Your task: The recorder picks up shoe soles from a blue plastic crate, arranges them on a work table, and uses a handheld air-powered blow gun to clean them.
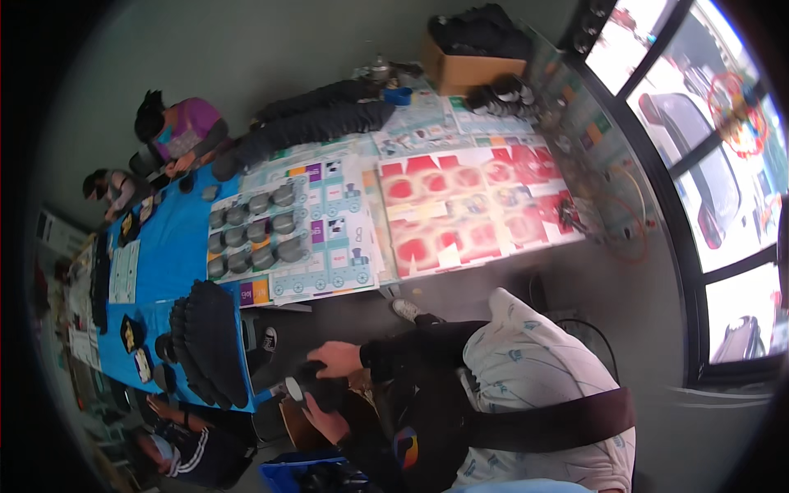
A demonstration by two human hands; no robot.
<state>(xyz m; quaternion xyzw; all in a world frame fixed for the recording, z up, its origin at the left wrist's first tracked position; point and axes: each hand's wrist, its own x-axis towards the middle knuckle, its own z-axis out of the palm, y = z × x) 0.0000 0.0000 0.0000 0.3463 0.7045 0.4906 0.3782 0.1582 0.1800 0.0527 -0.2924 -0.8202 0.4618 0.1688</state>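
Both my hands are closed on a black cap (329,389), which has a white oval patch at its left end. My right hand (337,359) grips its upper side. Lower down, the fingers of my left hand (327,421) press against its near side. The cap is held off the table, in front of my body, and its far side is partly hidden by my hands. A brown cardboard box (301,424) sits just under it.
A blue-covered table (173,246) bears a stack of black caps (209,345) and rows of grey caps (261,230). A red-stained white sheet (448,208) lies to the right. A blue bin (275,474) stands low down. Several other people sit around the table's left end.
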